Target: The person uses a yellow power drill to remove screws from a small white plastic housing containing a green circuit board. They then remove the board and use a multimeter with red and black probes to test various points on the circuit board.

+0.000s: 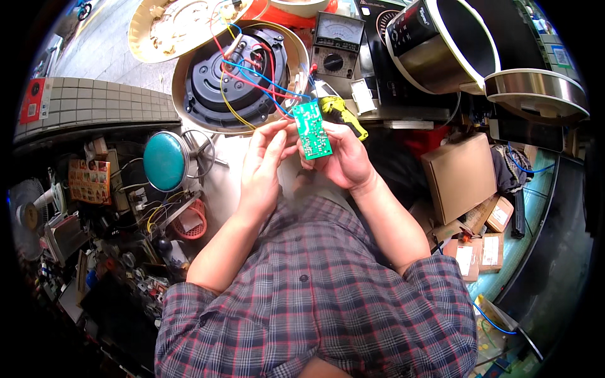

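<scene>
A green circuit board (312, 130) is held up in front of my chest, its soldered face towards me. My right hand (345, 154) grips it along the right edge, thumb near the front. My left hand (268, 157) is at the board's left edge, fingers curled with thumb and fingertips close together; whether they press on the board or a wire is hard to make out. Red, blue and yellow wires (265, 85) run from the board's top to a round black appliance base (236, 75) inside a cream shell, just beyond my hands.
An analog multimeter (338, 44) stands behind the board, and a yellow-and-black tool (343, 116) lies right of it. A steel pot-like housing (441, 44) leans at the upper right. A teal round stool (166, 161) is on the left; cardboard boxes (460, 176) are stacked on the right.
</scene>
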`<state>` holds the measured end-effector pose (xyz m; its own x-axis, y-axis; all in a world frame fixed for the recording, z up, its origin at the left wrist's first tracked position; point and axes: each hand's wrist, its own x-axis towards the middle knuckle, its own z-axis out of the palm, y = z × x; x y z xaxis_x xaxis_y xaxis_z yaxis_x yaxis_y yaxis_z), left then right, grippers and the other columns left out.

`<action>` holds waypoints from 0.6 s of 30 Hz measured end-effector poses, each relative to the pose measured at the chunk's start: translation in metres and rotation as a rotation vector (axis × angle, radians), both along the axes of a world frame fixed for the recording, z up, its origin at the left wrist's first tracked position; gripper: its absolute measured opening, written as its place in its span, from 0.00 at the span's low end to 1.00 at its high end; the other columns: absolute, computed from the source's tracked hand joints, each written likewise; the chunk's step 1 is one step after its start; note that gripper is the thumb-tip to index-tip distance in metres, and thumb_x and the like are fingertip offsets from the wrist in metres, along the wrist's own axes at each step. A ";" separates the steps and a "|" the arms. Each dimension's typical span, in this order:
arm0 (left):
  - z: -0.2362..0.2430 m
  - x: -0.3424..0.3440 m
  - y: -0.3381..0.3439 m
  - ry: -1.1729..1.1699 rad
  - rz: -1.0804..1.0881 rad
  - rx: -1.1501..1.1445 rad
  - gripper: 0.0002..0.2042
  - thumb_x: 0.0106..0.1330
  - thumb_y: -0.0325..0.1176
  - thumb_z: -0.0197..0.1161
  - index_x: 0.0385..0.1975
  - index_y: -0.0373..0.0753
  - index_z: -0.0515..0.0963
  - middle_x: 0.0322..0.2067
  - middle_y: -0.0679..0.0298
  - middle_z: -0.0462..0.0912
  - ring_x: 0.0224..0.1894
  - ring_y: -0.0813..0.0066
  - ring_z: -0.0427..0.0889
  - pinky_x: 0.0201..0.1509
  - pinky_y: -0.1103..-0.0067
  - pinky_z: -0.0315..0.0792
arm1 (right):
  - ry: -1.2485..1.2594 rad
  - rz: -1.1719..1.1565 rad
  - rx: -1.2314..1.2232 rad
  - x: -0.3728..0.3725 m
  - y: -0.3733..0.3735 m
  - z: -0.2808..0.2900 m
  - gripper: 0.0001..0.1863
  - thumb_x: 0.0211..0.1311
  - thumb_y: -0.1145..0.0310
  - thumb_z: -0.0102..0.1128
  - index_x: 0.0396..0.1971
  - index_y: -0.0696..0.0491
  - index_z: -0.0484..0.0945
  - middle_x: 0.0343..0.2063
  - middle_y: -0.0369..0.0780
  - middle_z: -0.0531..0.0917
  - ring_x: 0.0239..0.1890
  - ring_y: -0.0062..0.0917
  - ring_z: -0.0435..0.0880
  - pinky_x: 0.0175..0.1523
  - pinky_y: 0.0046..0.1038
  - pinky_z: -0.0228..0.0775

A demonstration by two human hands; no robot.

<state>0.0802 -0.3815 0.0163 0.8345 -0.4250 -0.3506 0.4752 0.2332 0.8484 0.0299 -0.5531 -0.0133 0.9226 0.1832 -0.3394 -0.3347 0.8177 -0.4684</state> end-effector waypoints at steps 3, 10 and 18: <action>0.001 0.003 -0.003 0.095 -0.012 -0.086 0.16 0.82 0.39 0.52 0.59 0.36 0.76 0.54 0.64 0.81 0.54 0.80 0.79 0.59 0.75 0.74 | -0.046 0.018 -0.011 0.002 -0.001 0.003 0.24 0.77 0.55 0.46 0.61 0.55 0.78 0.44 0.36 0.86 0.41 0.20 0.82 0.46 0.27 0.76; -0.005 0.031 0.002 0.280 -0.082 -0.277 0.12 0.81 0.40 0.55 0.50 0.39 0.79 0.42 0.69 0.84 0.44 0.83 0.82 0.51 0.80 0.76 | -0.084 -0.001 -0.050 0.002 0.010 0.020 0.24 0.77 0.56 0.48 0.61 0.56 0.75 0.46 0.37 0.85 0.42 0.22 0.84 0.44 0.28 0.79; -0.004 0.072 0.006 0.165 -0.231 -0.238 0.09 0.79 0.36 0.59 0.45 0.36 0.79 0.42 0.66 0.85 0.43 0.83 0.83 0.50 0.83 0.77 | -0.155 0.013 0.243 0.021 0.016 0.005 0.23 0.77 0.52 0.46 0.59 0.54 0.76 0.47 0.39 0.85 0.43 0.26 0.84 0.47 0.32 0.77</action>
<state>0.1518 -0.3754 0.0121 0.6475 -0.6813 -0.3416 0.6644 0.2851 0.6909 0.0505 -0.5370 -0.0080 0.9573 0.2538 -0.1387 -0.2851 0.9084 -0.3057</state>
